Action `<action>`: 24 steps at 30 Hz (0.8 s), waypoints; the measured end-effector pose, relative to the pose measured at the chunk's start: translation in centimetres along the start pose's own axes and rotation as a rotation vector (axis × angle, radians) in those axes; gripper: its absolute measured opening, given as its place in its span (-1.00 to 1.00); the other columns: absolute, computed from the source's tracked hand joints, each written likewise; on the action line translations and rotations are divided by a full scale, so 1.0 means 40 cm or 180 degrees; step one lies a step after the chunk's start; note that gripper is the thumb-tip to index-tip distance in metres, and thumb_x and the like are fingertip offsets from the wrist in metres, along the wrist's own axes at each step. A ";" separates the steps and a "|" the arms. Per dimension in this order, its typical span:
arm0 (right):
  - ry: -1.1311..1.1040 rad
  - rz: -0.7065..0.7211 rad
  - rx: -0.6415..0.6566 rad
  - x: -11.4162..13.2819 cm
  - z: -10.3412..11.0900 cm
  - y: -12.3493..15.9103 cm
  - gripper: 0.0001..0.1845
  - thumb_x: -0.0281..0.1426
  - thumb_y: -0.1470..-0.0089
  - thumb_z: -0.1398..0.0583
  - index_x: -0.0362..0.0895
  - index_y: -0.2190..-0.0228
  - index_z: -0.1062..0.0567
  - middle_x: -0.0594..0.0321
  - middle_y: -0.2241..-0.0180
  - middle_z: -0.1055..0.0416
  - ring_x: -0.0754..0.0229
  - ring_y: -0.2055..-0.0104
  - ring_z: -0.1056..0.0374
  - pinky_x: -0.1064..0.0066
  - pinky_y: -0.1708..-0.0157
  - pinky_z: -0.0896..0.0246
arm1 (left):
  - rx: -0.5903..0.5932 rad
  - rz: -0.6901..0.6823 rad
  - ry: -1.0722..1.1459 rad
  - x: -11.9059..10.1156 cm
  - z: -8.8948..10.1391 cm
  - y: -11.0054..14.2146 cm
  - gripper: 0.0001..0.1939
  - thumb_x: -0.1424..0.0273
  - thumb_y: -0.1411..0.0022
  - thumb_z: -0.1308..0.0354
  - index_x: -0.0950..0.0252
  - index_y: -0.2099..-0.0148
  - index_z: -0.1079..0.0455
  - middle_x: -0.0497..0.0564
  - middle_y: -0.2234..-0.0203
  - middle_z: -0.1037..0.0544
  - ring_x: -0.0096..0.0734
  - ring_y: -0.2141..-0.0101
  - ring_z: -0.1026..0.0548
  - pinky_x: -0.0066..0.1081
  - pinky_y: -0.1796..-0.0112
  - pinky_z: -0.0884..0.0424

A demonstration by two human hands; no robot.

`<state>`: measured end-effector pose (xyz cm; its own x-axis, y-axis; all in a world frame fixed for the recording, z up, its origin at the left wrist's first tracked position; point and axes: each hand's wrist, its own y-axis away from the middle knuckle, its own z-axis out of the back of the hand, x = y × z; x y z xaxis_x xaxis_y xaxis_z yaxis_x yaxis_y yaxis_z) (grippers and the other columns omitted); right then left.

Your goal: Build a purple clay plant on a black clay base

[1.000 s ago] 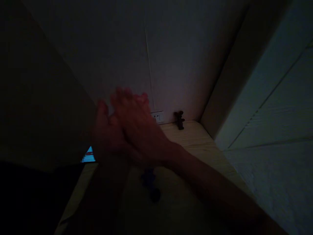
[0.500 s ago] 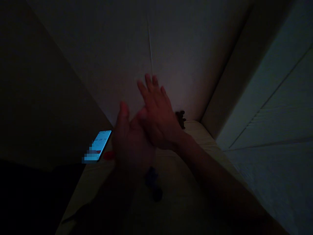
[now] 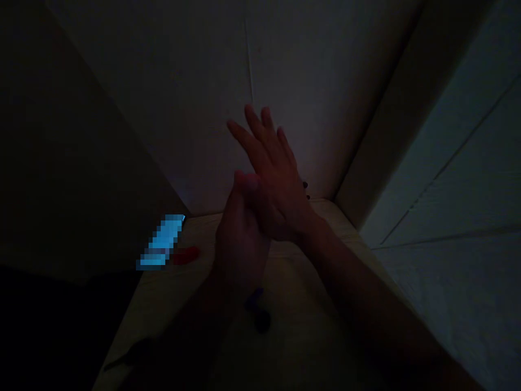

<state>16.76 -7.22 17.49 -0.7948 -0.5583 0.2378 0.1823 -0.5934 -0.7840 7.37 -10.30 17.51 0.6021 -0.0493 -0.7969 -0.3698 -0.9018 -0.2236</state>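
Note:
In the dim head view my left hand (image 3: 242, 233) is raised over the small wooden table, pressed against the thumb side of my right hand. Its thumb is folded in and it looks closed around the base of the right thumb, though its other fingers are hidden. My right hand (image 3: 277, 182) shows its back, with the fingers stretched out and spread. No object shows in either hand. Below my left wrist lie a small blue item (image 3: 254, 298) and a dark round item (image 3: 262, 321), both too dark to name.
A lit phone (image 3: 163, 239), partly pixelated, lies at the table's left edge beside a red item (image 3: 186, 255). A dark object with a thin handle (image 3: 138, 352) is at the lower left. Behind my right hand a small dark object (image 3: 305, 185) peeks out. Walls (image 3: 195, 108) enclose the back.
My left hand has moved right, and its thumb, upright and apart before, has closed in against my right hand. My right hand has shifted slightly up and right, fingers still spread.

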 end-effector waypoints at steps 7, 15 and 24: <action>-0.0167 -0.0560 -0.0602 -0.125 -0.029 0.002 -0.34 0.01 -0.43 0.03 0.00 -0.39 -0.19 0.06 -0.47 -0.05 -0.19 -0.56 0.18 -0.19 -0.50 0.29 | 0.0315 -0.0021 -0.0493 0.036 0.044 -0.007 -0.65 0.18 -0.38 -0.22 0.21 -0.11 -0.56 0.10 -0.12 -0.63 0.03 -0.34 -0.38 -0.04 -0.28 -0.42; -0.0303 -0.0797 -0.1037 -0.102 0.015 -0.004 -0.50 -0.01 -0.39 0.01 0.07 -0.20 -0.39 0.05 -0.30 -0.29 -0.13 -0.42 -0.12 -0.11 -0.42 -0.02 | 0.0008 -0.0295 -0.1367 0.005 0.073 -0.018 -0.72 0.29 -0.28 -0.37 0.28 0.01 -0.65 0.12 0.10 -0.73 -0.01 -0.07 -0.64 -0.09 -0.15 -0.56; -0.1611 -0.1105 -0.1418 -0.119 0.026 -0.005 -0.55 0.03 -0.38 -0.06 0.05 -0.06 -0.49 0.10 -0.13 -0.48 -0.04 -0.16 -0.42 0.06 -0.11 -0.39 | -0.0448 -0.0459 -0.1490 -0.024 0.098 -0.045 -0.75 0.22 -0.13 -0.49 0.27 0.33 -0.57 0.03 0.47 -0.69 -0.25 0.40 -0.69 -0.28 0.26 -0.67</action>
<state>21.10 -5.03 17.12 -0.3816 -0.6438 0.6633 -0.3664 -0.5534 -0.7480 4.68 -6.96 16.47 0.2463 0.2486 -0.9368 -0.1880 -0.9359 -0.2978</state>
